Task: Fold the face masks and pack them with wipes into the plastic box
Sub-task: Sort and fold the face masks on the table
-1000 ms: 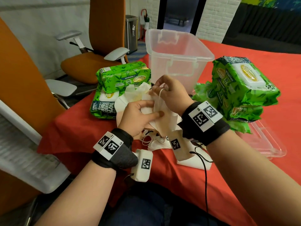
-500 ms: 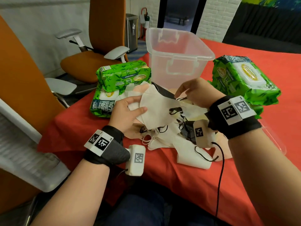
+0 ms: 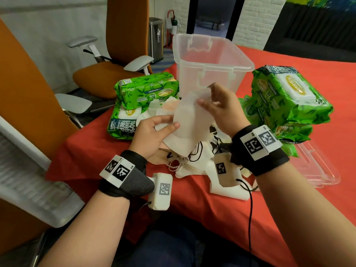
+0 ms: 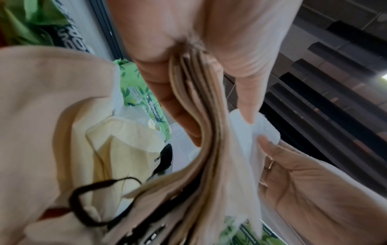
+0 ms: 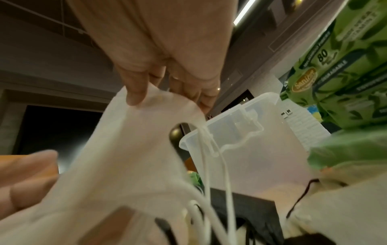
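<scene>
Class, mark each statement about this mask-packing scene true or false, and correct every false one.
1. Both hands hold the white mask. True: left hand, right hand.
2. The plastic box holds wipe packs. False: nothing shows inside it.
3. The clear lid is on the box. False: it lies on the red table.
4. Green wipe packs lie on both sides of the box. True.

Red-covered table, clear plastic box at twelve o'clock, green wipe packs at ten, more wipe packs at two, box lid at three, heap of face masks at centre.
</scene>
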The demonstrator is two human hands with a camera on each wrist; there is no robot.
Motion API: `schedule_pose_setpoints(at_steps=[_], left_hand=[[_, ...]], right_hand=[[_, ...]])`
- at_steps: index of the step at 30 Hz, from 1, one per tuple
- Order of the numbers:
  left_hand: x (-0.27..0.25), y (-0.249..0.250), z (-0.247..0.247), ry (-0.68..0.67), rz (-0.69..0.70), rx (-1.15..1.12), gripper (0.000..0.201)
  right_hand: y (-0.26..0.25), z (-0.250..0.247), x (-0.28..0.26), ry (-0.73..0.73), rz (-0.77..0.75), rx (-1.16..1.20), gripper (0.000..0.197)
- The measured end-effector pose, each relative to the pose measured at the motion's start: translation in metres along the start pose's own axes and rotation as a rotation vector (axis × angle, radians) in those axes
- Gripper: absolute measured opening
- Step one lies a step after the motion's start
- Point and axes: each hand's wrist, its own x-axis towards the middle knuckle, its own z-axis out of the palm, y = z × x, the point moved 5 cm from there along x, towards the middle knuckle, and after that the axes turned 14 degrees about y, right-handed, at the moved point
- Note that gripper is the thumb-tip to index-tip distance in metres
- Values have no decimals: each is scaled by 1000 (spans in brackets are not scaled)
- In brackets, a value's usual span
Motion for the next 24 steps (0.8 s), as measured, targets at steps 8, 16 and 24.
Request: schedule_pose_setpoints(at_steps=[8,16,24], left_hand=[[-7,-2,15,-170,-36,-40,24],[-8,-5,16,-209,60,102,65],[-9,-5,18,-201,13,76,82]], right_hand=[[2,22,-9,-483,-86,-249,40],[-1,32,-6,-500,-212,-534,58],[-3,34,-9,-399,-228,-496,45]])
